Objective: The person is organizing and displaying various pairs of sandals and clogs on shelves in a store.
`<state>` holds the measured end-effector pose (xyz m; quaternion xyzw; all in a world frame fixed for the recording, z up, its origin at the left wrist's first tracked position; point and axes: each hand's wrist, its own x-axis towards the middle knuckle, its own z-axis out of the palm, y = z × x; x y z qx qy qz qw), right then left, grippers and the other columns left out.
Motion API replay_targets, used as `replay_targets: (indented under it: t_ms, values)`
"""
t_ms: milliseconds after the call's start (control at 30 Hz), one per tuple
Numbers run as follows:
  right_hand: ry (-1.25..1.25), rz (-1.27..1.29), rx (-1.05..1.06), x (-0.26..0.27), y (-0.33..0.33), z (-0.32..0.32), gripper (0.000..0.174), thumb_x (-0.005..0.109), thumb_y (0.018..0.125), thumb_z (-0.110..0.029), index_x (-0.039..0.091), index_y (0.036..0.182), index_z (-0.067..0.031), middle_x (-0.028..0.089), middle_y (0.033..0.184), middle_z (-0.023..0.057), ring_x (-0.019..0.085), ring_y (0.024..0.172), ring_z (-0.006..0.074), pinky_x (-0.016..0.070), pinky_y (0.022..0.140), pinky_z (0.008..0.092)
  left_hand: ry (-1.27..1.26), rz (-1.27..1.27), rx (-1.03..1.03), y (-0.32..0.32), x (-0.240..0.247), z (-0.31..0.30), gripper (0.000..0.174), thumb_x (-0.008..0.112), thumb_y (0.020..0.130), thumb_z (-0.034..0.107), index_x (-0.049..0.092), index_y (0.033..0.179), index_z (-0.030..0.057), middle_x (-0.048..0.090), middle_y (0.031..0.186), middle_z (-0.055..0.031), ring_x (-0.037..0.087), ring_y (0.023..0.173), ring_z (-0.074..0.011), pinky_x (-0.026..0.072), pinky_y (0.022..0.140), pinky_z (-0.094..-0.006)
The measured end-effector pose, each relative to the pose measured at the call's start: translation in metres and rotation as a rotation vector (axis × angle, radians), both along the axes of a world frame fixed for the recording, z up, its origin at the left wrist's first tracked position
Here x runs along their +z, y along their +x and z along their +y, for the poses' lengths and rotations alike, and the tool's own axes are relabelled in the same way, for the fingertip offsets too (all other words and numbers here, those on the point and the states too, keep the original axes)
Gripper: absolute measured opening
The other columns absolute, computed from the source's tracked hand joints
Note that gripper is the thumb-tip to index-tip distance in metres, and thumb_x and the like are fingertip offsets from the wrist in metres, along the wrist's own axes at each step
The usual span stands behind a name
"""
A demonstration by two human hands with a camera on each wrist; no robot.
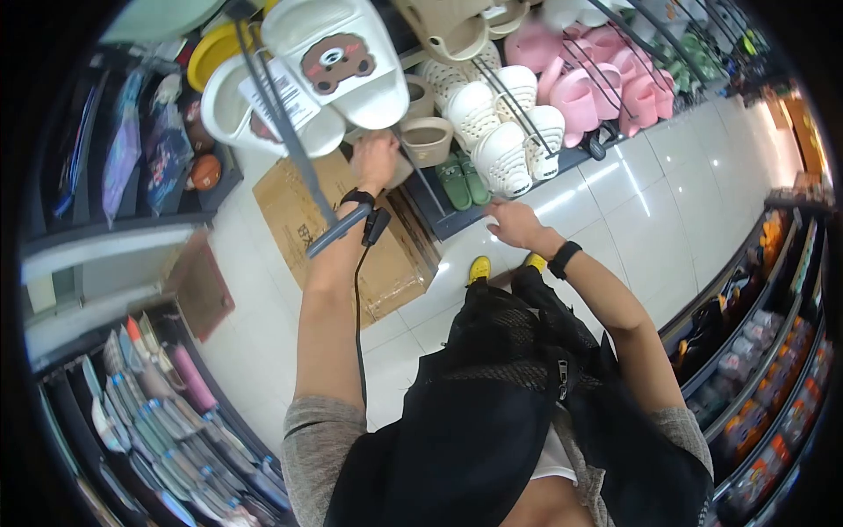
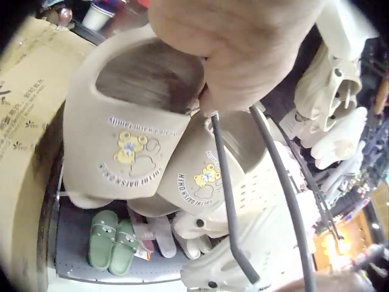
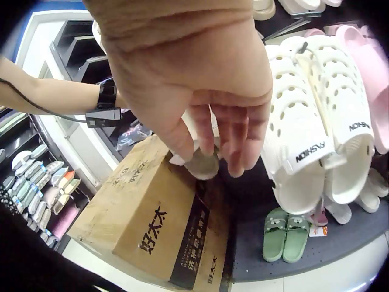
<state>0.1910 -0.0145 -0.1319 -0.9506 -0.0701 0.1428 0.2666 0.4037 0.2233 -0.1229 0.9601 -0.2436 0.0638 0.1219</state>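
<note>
My left hand (image 1: 375, 160) is at a hanging pair of taupe slippers (image 2: 121, 146) with yellow bear prints. In the left wrist view, the left hand (image 2: 234, 55) has its fingers curled at the upper inner edges of the pair, beside a dark metal hook (image 2: 226, 182); the fingertips are partly hidden. My right hand (image 1: 518, 224) hangs in front of the rack, left of the white perforated clogs (image 3: 298, 121) in the right wrist view. There the right hand (image 3: 200, 91) has loosely bent fingers and holds nothing.
A cardboard box (image 1: 325, 237) stands on the floor left of the rack. Green slippers (image 1: 463, 180) lie on the low shelf (image 3: 255, 243). White bear slippers (image 1: 338, 66) hang on a hook above the left forearm, and pink slippers (image 1: 575, 101) hang farther right.
</note>
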Motion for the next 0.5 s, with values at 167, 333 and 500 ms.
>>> replay_targets:
  t_ms: [167,333,500]
  values:
    - [-0.031,0.145,0.006,-0.025,-0.058,-0.040,0.025,0.062,0.079,-0.025,0.066,0.098,-0.0091,0.066,0.095,0.0125,0.062,0.091,0.0320,0.0503,0.078,0.0423,-0.035,-0.039,0.140,0.017,-0.018,0.005,0.015,0.063,0.079,0.023,0.066,0.089,0.0118,0.065,0.094,-0.0140,0.057,0.099,-0.0342,0.0361,0.095,-0.0507]
    - [-0.057,0.364,-0.306,-0.048,-0.149,-0.085,0.029,0.061,0.077,-0.027,0.067,0.099,-0.0091,0.068,0.092,0.0131,0.063,0.091,0.0315,0.0503,0.081,0.0416,0.054,-0.024,0.184,0.022,-0.029,0.001,0.018,0.059,0.082,0.026,0.066,0.092,0.0136,0.065,0.091,-0.0143,0.058,0.095,-0.0350,0.0413,0.089,-0.0471]
    - [-0.087,0.433,-0.644,-0.065,-0.272,-0.118,0.027,0.059,0.076,-0.024,0.068,0.096,-0.0088,0.068,0.094,0.0135,0.063,0.092,0.0317,0.0505,0.080,0.0426,0.030,-0.208,-0.034,0.003,-0.009,0.007,0.024,0.059,0.079,0.024,0.066,0.099,0.0115,0.063,0.106,-0.0132,0.054,0.102,-0.0336,0.0421,0.090,-0.0460]
